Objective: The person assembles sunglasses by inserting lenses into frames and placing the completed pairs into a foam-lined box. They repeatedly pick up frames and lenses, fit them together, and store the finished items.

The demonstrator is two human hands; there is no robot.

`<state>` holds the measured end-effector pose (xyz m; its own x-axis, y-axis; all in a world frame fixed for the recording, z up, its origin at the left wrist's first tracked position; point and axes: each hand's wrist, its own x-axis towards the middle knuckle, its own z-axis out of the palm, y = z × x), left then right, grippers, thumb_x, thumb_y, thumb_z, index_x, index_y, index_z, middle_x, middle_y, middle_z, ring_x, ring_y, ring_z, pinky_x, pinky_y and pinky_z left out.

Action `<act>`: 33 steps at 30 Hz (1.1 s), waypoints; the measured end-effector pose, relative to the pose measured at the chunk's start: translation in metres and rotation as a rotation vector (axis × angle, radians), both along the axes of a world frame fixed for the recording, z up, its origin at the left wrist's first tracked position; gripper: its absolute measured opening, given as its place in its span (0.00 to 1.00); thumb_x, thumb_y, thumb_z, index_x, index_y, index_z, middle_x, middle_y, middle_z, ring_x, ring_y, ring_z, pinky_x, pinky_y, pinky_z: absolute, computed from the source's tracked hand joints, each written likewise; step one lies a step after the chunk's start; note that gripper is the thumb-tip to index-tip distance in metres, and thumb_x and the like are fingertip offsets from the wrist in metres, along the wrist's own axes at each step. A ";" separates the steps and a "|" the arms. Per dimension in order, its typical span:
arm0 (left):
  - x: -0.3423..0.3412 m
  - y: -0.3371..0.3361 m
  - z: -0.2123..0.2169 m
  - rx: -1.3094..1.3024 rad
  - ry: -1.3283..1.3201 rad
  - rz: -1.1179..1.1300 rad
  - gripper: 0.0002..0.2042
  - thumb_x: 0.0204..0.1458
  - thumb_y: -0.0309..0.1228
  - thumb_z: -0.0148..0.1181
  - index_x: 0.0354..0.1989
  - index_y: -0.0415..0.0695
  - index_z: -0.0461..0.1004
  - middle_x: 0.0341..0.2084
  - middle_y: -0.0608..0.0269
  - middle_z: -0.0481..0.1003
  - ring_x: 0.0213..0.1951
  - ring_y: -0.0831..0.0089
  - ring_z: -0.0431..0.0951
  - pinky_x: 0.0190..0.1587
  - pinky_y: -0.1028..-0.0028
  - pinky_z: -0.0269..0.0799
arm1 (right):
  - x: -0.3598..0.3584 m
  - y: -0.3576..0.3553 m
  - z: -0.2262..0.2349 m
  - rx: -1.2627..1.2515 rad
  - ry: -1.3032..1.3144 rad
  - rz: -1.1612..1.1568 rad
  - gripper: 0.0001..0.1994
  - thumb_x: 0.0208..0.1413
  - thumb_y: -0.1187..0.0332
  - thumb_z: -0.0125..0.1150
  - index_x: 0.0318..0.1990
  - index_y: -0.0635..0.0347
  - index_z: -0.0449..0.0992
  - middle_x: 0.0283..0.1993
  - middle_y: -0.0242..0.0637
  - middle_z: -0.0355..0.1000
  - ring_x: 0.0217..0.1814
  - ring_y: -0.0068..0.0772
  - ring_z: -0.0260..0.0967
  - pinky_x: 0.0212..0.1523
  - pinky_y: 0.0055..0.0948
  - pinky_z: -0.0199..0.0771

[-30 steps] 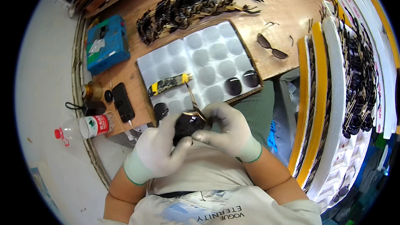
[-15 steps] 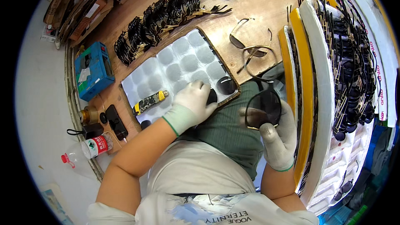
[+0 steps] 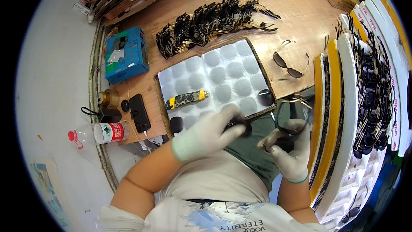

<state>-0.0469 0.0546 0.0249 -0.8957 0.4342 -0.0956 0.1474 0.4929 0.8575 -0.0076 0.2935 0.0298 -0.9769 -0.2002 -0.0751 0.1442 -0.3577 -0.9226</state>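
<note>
My gloved left hand (image 3: pixel 210 134) is off the near edge of the tray, its fingers closed on a dark sunglass lens (image 3: pixel 244 128) that is partly hidden and blurred. To its right, my gloved right hand (image 3: pixel 292 158) grips a pair of sunglasses (image 3: pixel 284 143), tilted so that the frame's temples extend away from me. The white pocketed tray (image 3: pixel 216 62) lies in front of both hands. One dark lens (image 3: pixel 265 97) sits at its right corner and another dark lens (image 3: pixel 176 124) at its near left. A yellow and camouflage utility knife (image 3: pixel 187 99) rests across the pockets.
Another pair of sunglasses (image 3: pixel 288 65) lies right of the tray. Behind it stretches a pile of dark spectacle frames (image 3: pixel 210 23). Stacked trays of glasses (image 3: pixel 371 90) crowd the right. Leftward are a blue box (image 3: pixel 126 56), a phone (image 3: pixel 139 112) and a plastic bottle (image 3: pixel 98 133).
My left hand has lifted from the tray with a lens and moved closer to my right hand. The sunglasses in my right hand have tipped over. The whole view has shifted.
</note>
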 end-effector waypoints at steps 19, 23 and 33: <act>0.082 -0.074 0.024 1.044 -0.657 0.392 0.15 0.53 0.31 0.68 0.46 0.39 0.73 0.34 0.58 0.79 0.28 0.78 0.76 0.29 0.79 0.74 | 0.005 -0.083 0.000 0.101 0.125 0.701 0.15 0.67 0.67 0.50 0.54 0.67 0.73 0.39 0.41 0.81 0.39 0.31 0.79 0.44 0.29 0.77; 0.085 -0.073 0.021 0.884 -0.603 0.459 0.14 0.55 0.33 0.66 0.44 0.36 0.75 0.32 0.61 0.78 0.30 0.80 0.74 0.34 0.78 0.72 | 0.014 -0.085 -0.002 0.103 0.034 0.636 0.14 0.69 0.69 0.46 0.54 0.68 0.73 0.37 0.39 0.79 0.38 0.29 0.77 0.44 0.29 0.76; 0.091 -0.071 0.023 0.857 -0.515 0.434 0.16 0.55 0.37 0.68 0.42 0.36 0.76 0.30 0.65 0.77 0.32 0.83 0.72 0.36 0.80 0.69 | 0.018 -0.084 -0.001 -0.021 -0.144 0.612 0.14 0.70 0.66 0.48 0.50 0.70 0.73 0.38 0.37 0.77 0.41 0.24 0.72 0.47 0.28 0.74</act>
